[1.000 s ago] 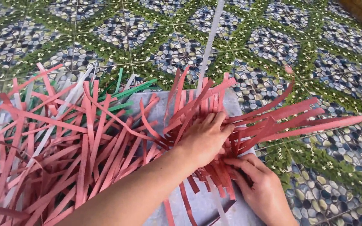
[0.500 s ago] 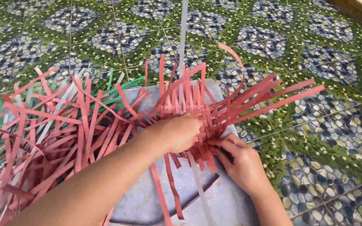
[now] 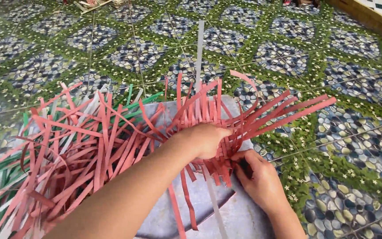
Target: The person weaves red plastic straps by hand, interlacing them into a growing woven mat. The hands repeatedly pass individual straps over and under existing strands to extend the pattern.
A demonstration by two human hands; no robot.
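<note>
The woven patch of red strips (image 3: 208,121) sits mid-frame on a grey mat (image 3: 239,217) on the floor. The left hand (image 3: 206,139) presses flat on the weave, fingers together, no pinch; the right hand (image 3: 261,179) has its grip closed on strip ends at the patch's lower right edge. My guess at the risk: ease that palm and the springy strips could slide apart. They're flat, matte, fanning upper right. A loose heap of red, green and white strips (image 3: 67,146) fills the left; one white strip (image 3: 199,53) runs toward the top.
</note>
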